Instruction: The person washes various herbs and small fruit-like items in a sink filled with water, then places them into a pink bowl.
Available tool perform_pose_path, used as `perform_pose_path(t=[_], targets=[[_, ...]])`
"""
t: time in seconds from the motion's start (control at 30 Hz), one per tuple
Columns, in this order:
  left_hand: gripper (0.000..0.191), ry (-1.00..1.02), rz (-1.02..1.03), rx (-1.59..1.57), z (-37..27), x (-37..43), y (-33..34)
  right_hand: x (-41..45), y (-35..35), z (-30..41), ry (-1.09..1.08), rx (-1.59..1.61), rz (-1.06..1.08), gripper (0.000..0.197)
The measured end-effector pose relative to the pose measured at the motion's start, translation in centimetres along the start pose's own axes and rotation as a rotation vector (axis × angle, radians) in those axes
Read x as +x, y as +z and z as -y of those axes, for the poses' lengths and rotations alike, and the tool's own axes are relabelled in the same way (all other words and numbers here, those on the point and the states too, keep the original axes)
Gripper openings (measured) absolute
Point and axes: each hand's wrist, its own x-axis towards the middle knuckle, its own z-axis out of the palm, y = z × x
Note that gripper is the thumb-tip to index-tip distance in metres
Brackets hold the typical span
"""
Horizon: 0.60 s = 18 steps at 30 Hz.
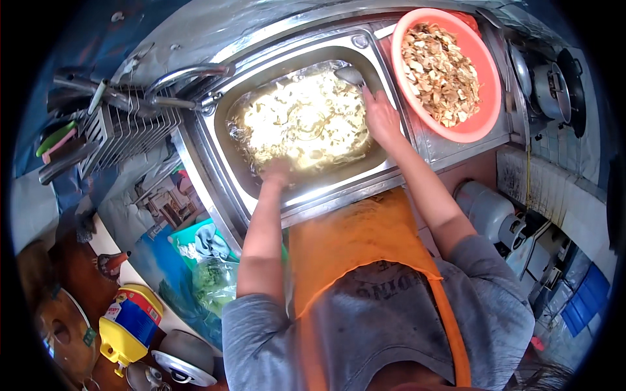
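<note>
Before me is a stainless steel sink (227, 105) full of cloudy water. Pale sliced pieces (303, 112), perhaps mushrooms, float across it under strong glare. My right hand (382, 117) is at the sink's right side, gripping the handle of a mesh strainer (348, 75). The strainer's head lies at the far right corner of the water. My left hand (277, 172) dips into the water near the front left wall; its fingers are blurred and hidden among the pieces. To the right of the sink, a pink plastic basin (398, 61) holds a heap of brownish sliced pieces (440, 73).
A curved metal faucet (188, 73) reaches over the sink's left end, beside a wire dish rack (132, 122). Pots (550, 90) stand at the far right, with a grey gas cylinder (484, 207) below. At lower left are a yellow jug (120, 344) and a lidded pot (188, 354).
</note>
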Motion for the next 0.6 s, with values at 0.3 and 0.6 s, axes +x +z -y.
perform_pose_path(t=[0.3,0.6], targets=[[0.024,-0.049,-0.332,-0.731,0.8,3.4,4.4,-1.3,9.9,-2.8,-0.097,0.030,0.513,0.039],[0.019,-0.081,-0.269,-1.686,1.0,2.2,5.6,-1.7,5.2,-1.2,0.242,1.073,1.162,0.033]])
